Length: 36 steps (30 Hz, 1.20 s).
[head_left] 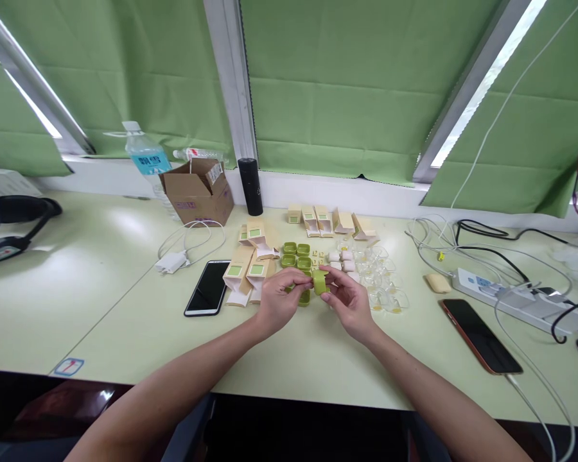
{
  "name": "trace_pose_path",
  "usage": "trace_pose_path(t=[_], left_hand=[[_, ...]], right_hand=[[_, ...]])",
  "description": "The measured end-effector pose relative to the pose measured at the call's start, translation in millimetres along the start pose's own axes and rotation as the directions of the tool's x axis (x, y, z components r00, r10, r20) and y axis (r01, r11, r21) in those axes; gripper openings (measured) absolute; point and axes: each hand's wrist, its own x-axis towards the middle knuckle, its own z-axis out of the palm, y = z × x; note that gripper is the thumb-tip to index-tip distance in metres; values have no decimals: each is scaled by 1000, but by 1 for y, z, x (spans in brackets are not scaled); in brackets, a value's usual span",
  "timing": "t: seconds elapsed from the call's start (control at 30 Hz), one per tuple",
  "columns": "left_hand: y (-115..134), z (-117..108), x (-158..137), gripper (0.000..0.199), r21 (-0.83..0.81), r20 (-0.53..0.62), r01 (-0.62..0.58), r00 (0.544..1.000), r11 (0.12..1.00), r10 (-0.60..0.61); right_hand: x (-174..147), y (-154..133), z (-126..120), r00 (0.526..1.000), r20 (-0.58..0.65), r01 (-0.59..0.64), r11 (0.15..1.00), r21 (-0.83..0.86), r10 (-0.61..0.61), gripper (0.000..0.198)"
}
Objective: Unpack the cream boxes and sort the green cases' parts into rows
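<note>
A small green plastic cup (320, 282) is held up on its side between my two hands, above the table. My right hand (352, 307) grips it from the right with thumb and fingers. At its left edge the fingers of my left hand (279, 300) are pinched together; whatever lies between them is too small or hidden to tell. Just behind stand several more green cups (289, 260), partly covered by my hands. Tiny yellow pieces (317, 256), white rounded blocks (347, 265) and clear plastic cups (378, 277) are grouped to their right.
Cream cartons (239, 266) lie at left and along the back (343, 221). A black phone (208, 289), white charger (172, 262), cardboard box (205, 202) and black cylinder (250, 187) are further left. On the right are another phone (481, 337), a power strip (501, 296) and tangled cables.
</note>
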Motion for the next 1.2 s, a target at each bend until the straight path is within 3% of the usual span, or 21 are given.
trace_pose_path(t=[0.27, 0.4, 0.53, 0.7, 1.0, 1.2], left_hand=[[1, 4, -1, 10, 20, -16, -9, 1000, 1000, 10], [7, 0, 3, 27, 67, 7, -23, 1000, 998, 22], [3, -3, 4, 16, 51, -4, 79, 997, 996, -79], [-4, -2, 3, 8, -24, -5, 190, 982, 981, -190], [-3, 2, 1, 12, -22, -52, 101, 993, 995, -102], [1, 2, 2, 13, 26, -45, 73, 996, 997, -72]], right_hand=[[0, -1, 2, 1000, -23, 15, 999, -34, -16, 45], [0, -6, 2, 991, -114, 52, 993, -109, -64, 48], [-1, -5, 4, 980, -181, 60, 990, -128, -83, 39], [-2, 0, 4, 983, -162, 61, 983, -172, -90, 34], [-5, -2, 4, 983, -83, 131, 948, -291, -161, 37], [-2, -3, 3, 988, -85, 102, 957, -271, -130, 35]])
